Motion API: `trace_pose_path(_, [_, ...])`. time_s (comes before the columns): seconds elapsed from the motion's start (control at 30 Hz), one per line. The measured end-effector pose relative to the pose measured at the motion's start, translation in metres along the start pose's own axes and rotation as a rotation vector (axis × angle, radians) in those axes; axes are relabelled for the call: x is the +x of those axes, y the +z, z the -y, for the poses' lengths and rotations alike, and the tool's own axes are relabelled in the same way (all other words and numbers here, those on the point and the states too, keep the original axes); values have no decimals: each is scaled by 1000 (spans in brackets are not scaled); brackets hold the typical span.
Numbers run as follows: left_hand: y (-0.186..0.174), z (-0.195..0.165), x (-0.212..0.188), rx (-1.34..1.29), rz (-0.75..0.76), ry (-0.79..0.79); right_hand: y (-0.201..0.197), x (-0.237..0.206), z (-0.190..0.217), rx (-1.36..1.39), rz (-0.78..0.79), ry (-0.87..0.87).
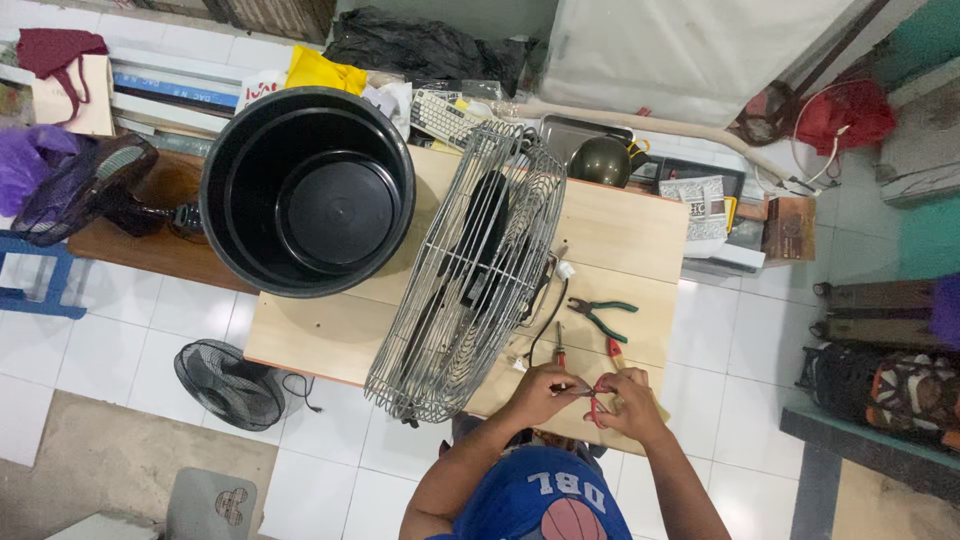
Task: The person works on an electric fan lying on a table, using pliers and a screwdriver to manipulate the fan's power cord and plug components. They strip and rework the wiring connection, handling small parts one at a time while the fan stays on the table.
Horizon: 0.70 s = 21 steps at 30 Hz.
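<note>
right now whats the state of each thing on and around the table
left hand: pinching a wire end
right hand: gripping red-handled tool
caged fan: lying tilted on table, blades still
green pliers: lying loose, handles apart
screwdriver: lying flat
black tub: upright, empty
floor fan: on the floor

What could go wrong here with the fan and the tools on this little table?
The caged fan overhangs the wooden table's near edge, so a nudge could tip it off. The right hand works a red-handled tool close to the left hand, whose fingers might get pinched. The big black tub also juts past the edge.
</note>
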<state>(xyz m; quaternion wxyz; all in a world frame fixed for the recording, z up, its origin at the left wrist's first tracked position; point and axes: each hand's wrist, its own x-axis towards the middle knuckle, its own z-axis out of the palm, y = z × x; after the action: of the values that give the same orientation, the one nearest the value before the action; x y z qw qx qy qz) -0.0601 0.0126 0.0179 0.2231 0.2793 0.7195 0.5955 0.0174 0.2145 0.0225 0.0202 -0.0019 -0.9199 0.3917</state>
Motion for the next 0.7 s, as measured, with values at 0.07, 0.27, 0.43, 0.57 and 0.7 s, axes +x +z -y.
trace_pose_path(0.07, [3, -1, -2, -9, -43, 37, 1, -2, -2, 0, -30, -30])
trace_pose_path(0.27, [15, 0, -6, 74, -205, 213, 3, -8, -3, 46, -93, -47])
trace_pose_path(0.43, [24, 2, -9, 217, -325, 282, 6, -16, 2, 30, -96, 41])
trace_pose_path(0.57, [27, 2, -11, 351, -355, 406, 11, -26, 7, 142, -131, 45])
trace_pose_path(0.7, [27, 3, -11, 567, -394, 565, 21, -36, 8, 321, -129, 171])
